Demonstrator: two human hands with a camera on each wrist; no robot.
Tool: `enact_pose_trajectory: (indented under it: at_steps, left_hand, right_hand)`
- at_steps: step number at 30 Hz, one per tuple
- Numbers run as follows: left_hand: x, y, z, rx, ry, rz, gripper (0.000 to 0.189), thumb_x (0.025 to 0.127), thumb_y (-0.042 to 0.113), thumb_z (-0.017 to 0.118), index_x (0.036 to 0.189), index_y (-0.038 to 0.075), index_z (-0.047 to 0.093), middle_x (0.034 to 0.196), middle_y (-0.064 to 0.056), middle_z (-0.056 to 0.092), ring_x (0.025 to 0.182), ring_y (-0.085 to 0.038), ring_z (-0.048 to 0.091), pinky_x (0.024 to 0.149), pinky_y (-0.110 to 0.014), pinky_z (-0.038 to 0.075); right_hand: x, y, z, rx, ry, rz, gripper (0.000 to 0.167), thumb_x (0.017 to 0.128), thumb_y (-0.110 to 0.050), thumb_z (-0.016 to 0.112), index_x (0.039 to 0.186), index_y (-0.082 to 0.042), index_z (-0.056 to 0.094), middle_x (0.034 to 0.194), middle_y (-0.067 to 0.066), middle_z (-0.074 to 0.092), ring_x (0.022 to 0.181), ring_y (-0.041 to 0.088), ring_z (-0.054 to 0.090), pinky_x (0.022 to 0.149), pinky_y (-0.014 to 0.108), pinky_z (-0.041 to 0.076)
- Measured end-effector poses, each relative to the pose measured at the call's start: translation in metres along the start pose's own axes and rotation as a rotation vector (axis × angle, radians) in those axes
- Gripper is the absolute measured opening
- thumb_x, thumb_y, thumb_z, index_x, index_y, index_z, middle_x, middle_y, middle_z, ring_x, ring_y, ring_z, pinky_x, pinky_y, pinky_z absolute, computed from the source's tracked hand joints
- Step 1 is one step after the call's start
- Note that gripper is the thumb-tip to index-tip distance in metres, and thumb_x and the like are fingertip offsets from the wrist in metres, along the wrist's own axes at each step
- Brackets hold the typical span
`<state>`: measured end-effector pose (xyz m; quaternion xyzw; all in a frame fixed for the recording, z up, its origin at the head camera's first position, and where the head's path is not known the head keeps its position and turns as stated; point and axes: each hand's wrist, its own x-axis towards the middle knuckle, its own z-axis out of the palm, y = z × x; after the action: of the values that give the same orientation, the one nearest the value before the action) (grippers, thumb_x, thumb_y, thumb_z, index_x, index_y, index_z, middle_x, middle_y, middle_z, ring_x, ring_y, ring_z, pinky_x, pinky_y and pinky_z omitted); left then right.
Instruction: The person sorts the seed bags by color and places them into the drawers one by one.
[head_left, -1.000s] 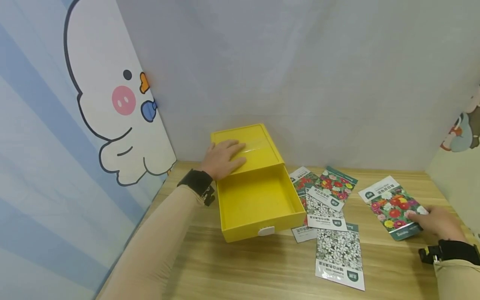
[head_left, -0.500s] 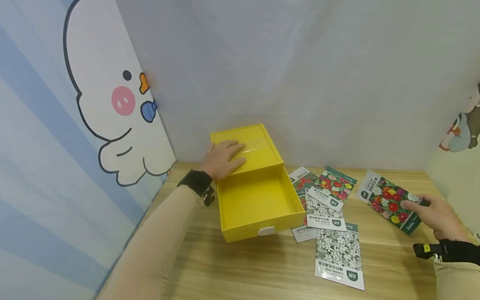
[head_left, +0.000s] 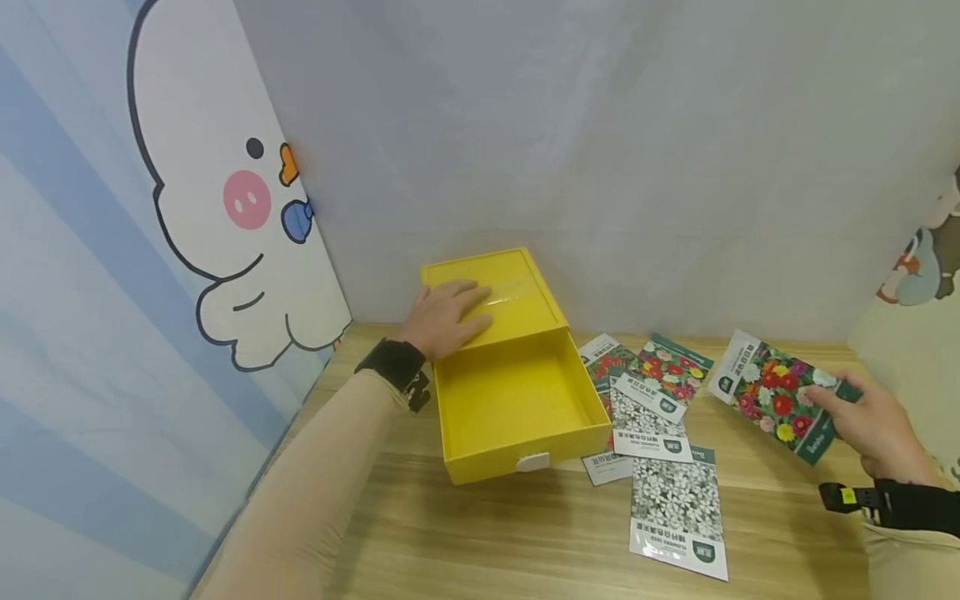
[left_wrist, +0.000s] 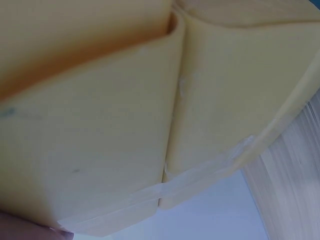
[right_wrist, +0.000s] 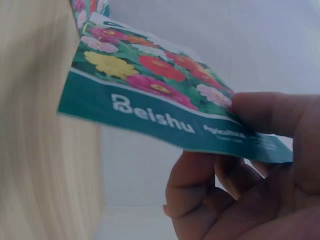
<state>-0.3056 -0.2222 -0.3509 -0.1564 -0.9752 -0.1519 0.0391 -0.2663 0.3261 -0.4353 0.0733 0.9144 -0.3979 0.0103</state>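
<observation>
My left hand (head_left: pixel 444 321) rests with spread fingers on top of the yellow box (head_left: pixel 517 279), whose drawer (head_left: pixel 510 392) is pulled out and holds nothing. In the left wrist view the box's side (left_wrist: pixel 100 150) fills most of the picture, with clear tape along one edge. My right hand (head_left: pixel 877 421) pinches a flower seed packet (head_left: pixel 780 396) near its green end, thumb on top and fingers beneath. The right wrist view has this packet (right_wrist: pixel 150 90) tilted and lifted off the table, its print reading Beishu.
Several overlapping seed packets (head_left: pixel 648 408) lie right of the drawer, some with white flowers, some red or mixed. A white-flower packet (head_left: pixel 678 517) lies nearest the front. The wooden table (head_left: pixel 525 533) meets a grey backdrop (head_left: pixel 600 167) behind and a cartoon-printed curtain (head_left: pixel 247 208) at left.
My right hand has lifted the seed packet from the table, turned it and shifted it slightly away and left. My left hand and the box stay where they were.
</observation>
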Motion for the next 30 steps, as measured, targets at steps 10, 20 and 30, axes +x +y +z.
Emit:
enact_pose_trajectory:
  at_steps: [10, 20, 30]
  left_hand:
    - [-0.001, 0.004, -0.003, -0.007, 0.001, 0.002, 0.06, 0.109, 0.049, 0.046, 0.161, 0.02, 0.043, 0.169, -0.012, 0.036, 0.159, -0.036, 0.03, 0.13, -0.068, 0.007]
    - [0.002, 0.0, 0.001, 0.006, 0.004, 0.004, 0.061, 0.108, 0.051, 0.045, 0.161, 0.021, 0.042, 0.169, -0.011, 0.037, 0.159, -0.036, 0.03, 0.13, -0.068, 0.007]
    - [0.001, 0.001, 0.0, 0.001, 0.001, 0.003, 0.061, 0.108, 0.051, 0.046, 0.161, 0.021, 0.043, 0.169, -0.01, 0.037, 0.159, -0.035, 0.03, 0.13, -0.068, 0.006]
  right_hand:
    - [-0.02, -0.029, 0.004, 0.055, 0.091, -0.085, 0.056, 0.111, -0.028, 0.034, 0.154, 0.008, 0.031, 0.124, 0.041, 0.058, 0.046, 0.01, 0.042, 0.038, 0.035, 0.035]
    - [-0.035, -0.054, 0.006, 0.065, 0.126, -0.188, 0.05, 0.108, -0.018, 0.038, 0.151, 0.008, 0.035, 0.132, 0.042, 0.053, 0.047, 0.008, 0.045, 0.037, 0.032, 0.035]
    - [-0.042, -0.071, 0.008, 0.176, 0.185, -0.284, 0.054, 0.109, -0.015, 0.049, 0.154, 0.01, 0.032, 0.114, -0.011, 0.053, 0.088, -0.021, 0.051, 0.07, 0.002, 0.051]
